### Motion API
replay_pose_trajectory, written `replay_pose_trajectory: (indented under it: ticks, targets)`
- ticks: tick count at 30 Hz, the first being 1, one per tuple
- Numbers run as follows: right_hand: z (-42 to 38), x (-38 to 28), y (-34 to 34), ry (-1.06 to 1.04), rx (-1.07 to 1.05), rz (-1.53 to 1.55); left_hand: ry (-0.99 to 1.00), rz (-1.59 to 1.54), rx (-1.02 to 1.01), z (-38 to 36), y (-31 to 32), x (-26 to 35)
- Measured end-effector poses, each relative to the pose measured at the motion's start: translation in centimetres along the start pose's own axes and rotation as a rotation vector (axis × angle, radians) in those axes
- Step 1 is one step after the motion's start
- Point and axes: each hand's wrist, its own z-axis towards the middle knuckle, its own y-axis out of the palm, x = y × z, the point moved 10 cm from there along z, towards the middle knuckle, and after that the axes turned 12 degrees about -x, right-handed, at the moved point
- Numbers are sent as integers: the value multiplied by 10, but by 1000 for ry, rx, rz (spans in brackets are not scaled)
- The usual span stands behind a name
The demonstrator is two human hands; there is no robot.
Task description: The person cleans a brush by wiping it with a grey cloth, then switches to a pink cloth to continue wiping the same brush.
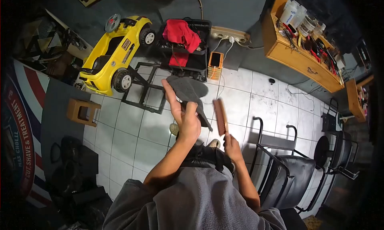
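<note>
Near the middle of the view, my left hand is closed on a dark grey cloth piece, which looks like a cap with a pointed end hanging toward the lower right. My left index finger stretches up along its left side. To the right, my right hand is wrapped round the handle of a wooden brush. The brush stands upright, its reddish-brown bristles facing left toward the cloth piece, with a gap between the two.
A yellow toy car and a brown stool are at the left. Black crates hold red cloth. A phone lies on an orange stack. A wooden drawer shelf and black chairs are at the right.
</note>
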Motion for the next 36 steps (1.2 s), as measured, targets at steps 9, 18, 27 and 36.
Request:
replay_pose_trajectory:
  ticks: [9, 18, 27, 36]
  targets:
    - [-29, -121, 17, -427, 5, 125, 10, 193, 1, -8, 14, -11]
    - [21, 33, 8, -41, 21, -309, -49, -2, 21, -14, 5, 5]
    - [-41, -103, 2, -186, -142, 430, -93, 683, -358, -36, 36, -17]
    - [6, 19, 2, -149, 127, -168, -206, 303, -452, -39, 51, -24]
